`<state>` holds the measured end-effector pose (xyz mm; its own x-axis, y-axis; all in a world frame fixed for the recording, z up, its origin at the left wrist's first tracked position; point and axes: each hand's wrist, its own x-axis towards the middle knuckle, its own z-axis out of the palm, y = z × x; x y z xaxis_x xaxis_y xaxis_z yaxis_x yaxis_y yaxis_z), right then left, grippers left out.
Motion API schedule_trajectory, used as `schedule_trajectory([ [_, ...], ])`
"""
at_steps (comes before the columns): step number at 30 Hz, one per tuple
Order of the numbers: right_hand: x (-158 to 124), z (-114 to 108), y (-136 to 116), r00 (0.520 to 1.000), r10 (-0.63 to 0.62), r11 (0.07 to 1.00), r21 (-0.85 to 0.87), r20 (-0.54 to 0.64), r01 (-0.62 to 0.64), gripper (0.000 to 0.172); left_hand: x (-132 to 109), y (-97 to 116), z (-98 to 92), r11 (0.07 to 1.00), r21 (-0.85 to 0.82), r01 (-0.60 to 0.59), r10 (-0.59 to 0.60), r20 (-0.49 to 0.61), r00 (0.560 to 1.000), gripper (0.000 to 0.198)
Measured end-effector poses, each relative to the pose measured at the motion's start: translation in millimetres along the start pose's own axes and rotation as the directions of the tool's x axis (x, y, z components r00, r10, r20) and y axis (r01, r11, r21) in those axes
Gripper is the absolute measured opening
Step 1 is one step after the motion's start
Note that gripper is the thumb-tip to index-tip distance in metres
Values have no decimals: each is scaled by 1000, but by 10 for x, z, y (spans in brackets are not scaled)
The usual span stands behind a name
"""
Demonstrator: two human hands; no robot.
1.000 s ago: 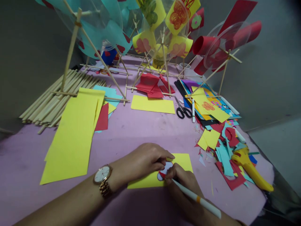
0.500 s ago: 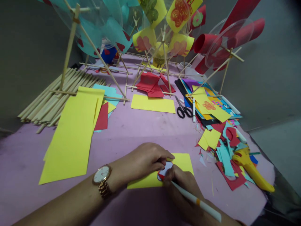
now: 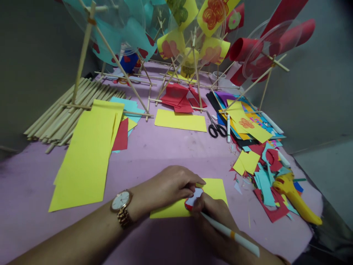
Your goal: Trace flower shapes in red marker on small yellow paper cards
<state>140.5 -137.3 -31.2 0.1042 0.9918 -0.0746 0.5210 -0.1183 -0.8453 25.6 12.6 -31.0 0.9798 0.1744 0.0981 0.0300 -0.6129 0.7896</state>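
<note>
A small pale cutout (image 3: 194, 196) with a red edge lies on a yellow paper rectangle (image 3: 215, 188). My left hand (image 3: 176, 184) is over that paper, holding the cutout down with thumb and fingers at its upper left side. On the cutout's lower right, my right hand (image 3: 215, 217) is closed around a white marker (image 3: 234, 237) with an orange band. The marker's body slants down to the right; its tip is hidden behind my fingers. A watch (image 3: 121, 201) sits on my left wrist.
Yellow sheets (image 3: 88, 158) and wooden sticks (image 3: 63, 114) lie at left. Scissors (image 3: 217, 129) lie beyond my hands. Paper scraps (image 3: 264, 180) and a yellow glue gun (image 3: 296, 198) are at right. Paper pinwheels (image 3: 193, 48) on stick frames stand at the back.
The view has shifted very slightly. Both hands stay in nearly the same place on the yellow paper, with the marker still in my right hand.
</note>
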Motion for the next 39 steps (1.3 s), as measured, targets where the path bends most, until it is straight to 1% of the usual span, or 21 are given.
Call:
schedule_trajectory([
  [3, 5, 3, 1, 1000, -26, 1000, 0, -10, 26, 17, 2, 1, 3, 1000, -2, -14, 14, -2, 1000, 31],
  [8, 4, 7, 11, 999, -33, 999, -29, -20, 32, 18, -7, 2, 6, 1000, 8, -27, 27, -11, 1000, 30],
  [10, 7, -1, 7, 998, -62, 997, -35, -1, 62, 18, -7, 3, 6, 999, 13, -34, 34, -10, 999, 30],
  [14, 7, -14, 4, 994, -112, 993, -36, -1, 112, 17, -2, 14, -3, 999, 20, -33, 33, -11, 999, 30],
  [17, -11, -19, 35, 995, -103, 995, -10, 4, 103, 17, 7, 19, -5, 999, 21, -26, 26, -8, 1000, 29],
  [22, -45, -41, 72, 994, -86, 996, 20, 64, 85, 16, 24, 4, 10, 999, 21, -28, 27, 11, 1000, 31],
  [27, -38, -60, 24, 996, -62, 998, 16, 62, 61, 17, 30, 6, 3, 1000, 23, -13, 13, 15, 1000, 32],
  [32, -13, -94, -38, 993, -93, 995, 35, 71, 91, 15, 25, 17, -11, 1000, 19, -5, 4, 18, 1000, 31],
  [36, -21, -90, -9, 994, -74, 997, 5, 78, 73, 18, 21, 28, -12, 1000, 12, 0, 0, 20, 1000, 30],
  [39, -43, -81, 37, 993, -86, 996, 12, 81, 86, 20, 22, 36, -11, 1000, 12, 6, -6, 13, 1000, 31],
])
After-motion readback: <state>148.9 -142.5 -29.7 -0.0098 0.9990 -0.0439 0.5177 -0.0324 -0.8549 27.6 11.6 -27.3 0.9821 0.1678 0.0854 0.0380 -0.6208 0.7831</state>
